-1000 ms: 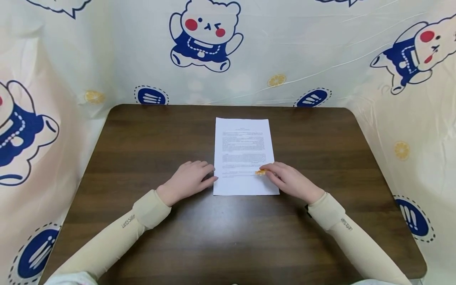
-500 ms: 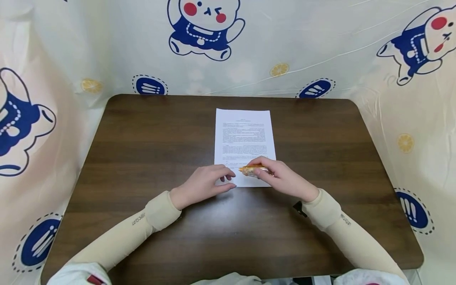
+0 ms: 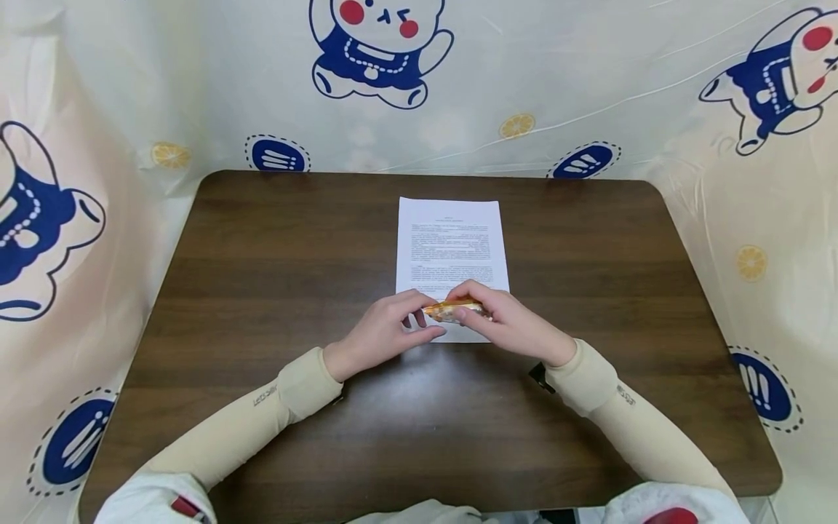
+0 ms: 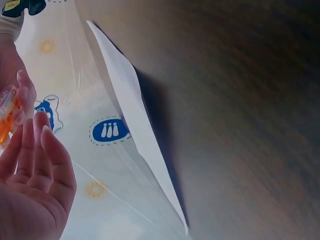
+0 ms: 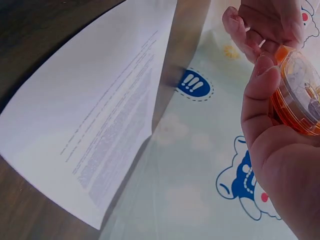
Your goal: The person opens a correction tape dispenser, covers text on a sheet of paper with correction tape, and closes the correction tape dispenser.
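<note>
In the head view, my right hand (image 3: pixel 507 320) holds a small orange and clear correction tape (image 3: pixel 447 312) over the lower part of a printed sheet of paper (image 3: pixel 452 236). The right wrist view shows its round transparent casing (image 5: pixel 301 92) between thumb and fingers, with a narrow orange tip pointing towards the other hand. My left hand (image 3: pixel 389 324) reaches in from the left, its fingertips right at that tip. Seen from the left wrist, the left fingers (image 4: pixel 60 160) are loosely bent with the palm showing. Part of the casing is hidden by the right fingers.
The paper lies on a dark brown wooden table (image 3: pixel 294 240) with rounded corners. A pale curtain (image 3: pixel 511 65) printed with bears and orange slices hangs behind and at both sides. The person's lap shows at the table's near edge.
My right hand has lifted the correction tape off the paper and brought it left. My left hand has moved from the paper's left edge rightward to the tape's tip. The head view has tilted down.
</note>
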A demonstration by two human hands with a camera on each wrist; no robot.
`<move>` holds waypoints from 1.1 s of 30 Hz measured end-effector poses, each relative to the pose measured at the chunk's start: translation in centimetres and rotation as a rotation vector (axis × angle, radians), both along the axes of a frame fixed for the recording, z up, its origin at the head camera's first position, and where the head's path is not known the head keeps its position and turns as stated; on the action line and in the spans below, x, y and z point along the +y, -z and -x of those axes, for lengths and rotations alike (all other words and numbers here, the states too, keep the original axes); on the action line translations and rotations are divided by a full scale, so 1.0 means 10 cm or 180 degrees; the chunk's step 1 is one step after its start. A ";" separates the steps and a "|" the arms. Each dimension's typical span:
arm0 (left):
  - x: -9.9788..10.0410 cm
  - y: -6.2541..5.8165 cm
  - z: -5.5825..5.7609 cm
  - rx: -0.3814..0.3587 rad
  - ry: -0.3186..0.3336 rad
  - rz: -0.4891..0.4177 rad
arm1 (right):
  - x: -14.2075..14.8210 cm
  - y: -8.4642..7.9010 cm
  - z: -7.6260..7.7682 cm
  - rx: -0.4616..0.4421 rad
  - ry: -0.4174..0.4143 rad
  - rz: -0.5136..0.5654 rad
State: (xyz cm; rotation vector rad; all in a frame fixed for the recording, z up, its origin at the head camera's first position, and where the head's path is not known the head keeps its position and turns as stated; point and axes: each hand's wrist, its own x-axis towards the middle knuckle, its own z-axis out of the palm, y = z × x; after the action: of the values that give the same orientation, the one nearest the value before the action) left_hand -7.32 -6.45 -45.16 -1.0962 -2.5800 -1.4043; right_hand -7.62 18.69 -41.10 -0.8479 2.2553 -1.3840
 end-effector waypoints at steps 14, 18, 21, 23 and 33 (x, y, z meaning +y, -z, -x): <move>-0.01 0.00 0.04 0.0021 0.0012 -0.0212 | -0.02 -0.04 0.04 0.0004 -0.0081 -0.0023; -0.04 0.00 0.05 0.0031 0.0009 -0.0252 | -0.01 -0.06 0.06 0.0084 -0.0085 -0.0055; -0.06 0.00 0.05 0.0075 -0.0008 -0.0283 | 0.00 -0.08 0.07 0.0162 -0.0083 -0.0065; -0.08 -0.01 0.06 0.0091 -0.0020 -0.0288 | 0.01 -0.08 0.08 0.0198 -0.0082 -0.0063; -0.14 -0.05 0.07 0.0209 -0.0038 -0.0427 | 0.05 -0.07 0.12 0.0360 -0.0108 -0.0131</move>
State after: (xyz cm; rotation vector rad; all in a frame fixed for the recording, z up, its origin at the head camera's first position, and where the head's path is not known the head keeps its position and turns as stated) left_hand -8.01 -7.83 -44.68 -1.0869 -2.4045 -1.4874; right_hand -8.84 19.15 -40.43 -0.9686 2.3334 -1.3005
